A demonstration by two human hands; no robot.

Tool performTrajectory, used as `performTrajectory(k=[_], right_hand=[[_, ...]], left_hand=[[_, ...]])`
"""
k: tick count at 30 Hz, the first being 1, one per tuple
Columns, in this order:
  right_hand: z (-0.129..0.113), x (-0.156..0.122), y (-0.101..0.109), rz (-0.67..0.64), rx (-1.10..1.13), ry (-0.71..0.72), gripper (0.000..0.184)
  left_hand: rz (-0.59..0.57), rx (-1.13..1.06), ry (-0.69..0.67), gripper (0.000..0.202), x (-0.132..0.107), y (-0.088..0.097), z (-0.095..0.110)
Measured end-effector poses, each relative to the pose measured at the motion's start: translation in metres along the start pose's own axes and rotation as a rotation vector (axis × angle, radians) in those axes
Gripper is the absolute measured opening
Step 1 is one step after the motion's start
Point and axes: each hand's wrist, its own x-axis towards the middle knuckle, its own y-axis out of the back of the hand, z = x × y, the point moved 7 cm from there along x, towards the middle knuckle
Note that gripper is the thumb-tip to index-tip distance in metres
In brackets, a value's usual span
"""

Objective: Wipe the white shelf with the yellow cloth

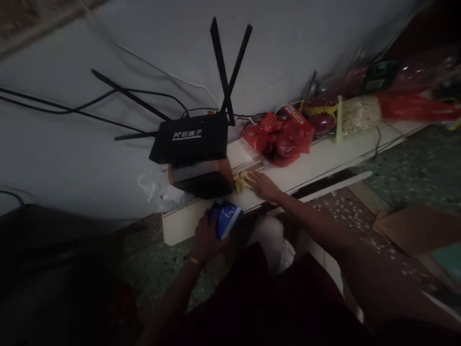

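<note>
My left hand [206, 238] grips a small blue box [226, 217] and holds it just in front of the low white shelf [324, 163]. My right hand [264, 186] lies flat on the shelf, its fingers pressing a crumpled yellow cloth [242, 180]. The cloth sits right next to a dark brown box [202, 179] that carries a black router [190, 138] with several antennas.
Red plastic bags [283, 137] and wrapped packets [358, 115] line the shelf to the right. Black cables [72, 108] run along the pale wall. A white plastic bag [158, 190] hangs at the shelf's left end. Speckled green floor [414, 168] and cardboard [414, 228] lie on the right.
</note>
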Motion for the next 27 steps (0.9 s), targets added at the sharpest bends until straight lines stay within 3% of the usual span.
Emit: performTrajectory(k=[5, 8, 10, 11, 13, 15, 17, 20, 22, 24, 27], right_hand=[[0.008, -0.108, 0.003, 0.032, 0.072, -0.029, 0.040], [0.031, -0.163, 0.020, 0.041, 0.116, -0.275, 0.042], [0.039, -0.175, 0.044, 0.100, 0.144, -0.478, 0.047], [0.037, -0.168, 0.059, 0.149, 0.152, -0.531, 0.050], [0.020, -0.130, 0.089, 0.232, 0.132, -0.517, 0.053], [0.002, -0.072, 0.111, 0.252, -0.003, -0.455, 0.053], [-0.005, -0.014, 0.119, 0.226, -0.126, -0.467, 0.054], [-0.001, 0.051, 0.096, 0.037, -0.232, -0.489, 0.053], [0.003, 0.068, 0.072, -0.048, -0.251, -0.508, 0.050], [-0.003, 0.062, 0.051, -0.068, -0.266, -0.480, 0.050], [-0.031, 0.021, 0.020, -0.143, -0.290, -0.307, 0.052]], left_hand=[[0.191, 0.045, 0.203, 0.096, -0.023, 0.034, -0.083], [0.232, 0.078, 0.340, 0.094, -0.024, 0.042, -0.113], [0.218, 0.063, 0.412, 0.095, -0.020, 0.038, -0.121], [0.202, 0.039, 0.446, 0.096, -0.018, 0.034, -0.122], [0.185, -0.020, 0.504, 0.096, -0.014, 0.026, -0.120], [0.202, -0.058, 0.529, 0.095, -0.011, 0.020, -0.117], [0.252, -0.054, 0.517, 0.094, -0.009, 0.017, -0.115], [0.287, -0.027, 0.514, 0.094, -0.009, 0.014, -0.118], [0.283, -0.027, 0.521, 0.095, -0.009, 0.011, -0.120], [0.279, -0.039, 0.517, 0.096, -0.007, 0.011, -0.120], [0.266, -0.069, 0.522, 0.098, -0.006, 0.011, -0.121]])
